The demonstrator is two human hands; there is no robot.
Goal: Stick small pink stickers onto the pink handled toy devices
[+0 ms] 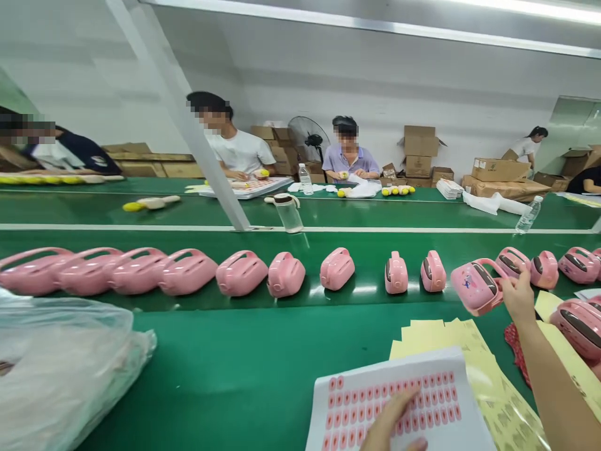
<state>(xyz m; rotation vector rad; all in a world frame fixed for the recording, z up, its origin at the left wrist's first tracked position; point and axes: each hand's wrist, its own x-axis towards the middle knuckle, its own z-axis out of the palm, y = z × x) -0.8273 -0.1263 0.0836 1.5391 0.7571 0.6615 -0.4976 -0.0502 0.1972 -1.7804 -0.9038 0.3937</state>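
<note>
Pink rounded plastic case with a loop handle, held by the right hand at the near edge of the glossy green belt, toward its right end.
The right fingers are closed around the handle; whether the base clears the belt I cannot tell. The case's face already bears a colourful picture. The left hand, fingers extended and gripping nothing, rests on a white paper sheet of pink oval stickers at the near edge of the green table. Its top row shows two stickers at the left, the rest bare; the visible lower rows look largely full, so I judge most stickers remain. Other pink cases line the belt; several show only plain backs, so their fronts cannot be judged.
</note>
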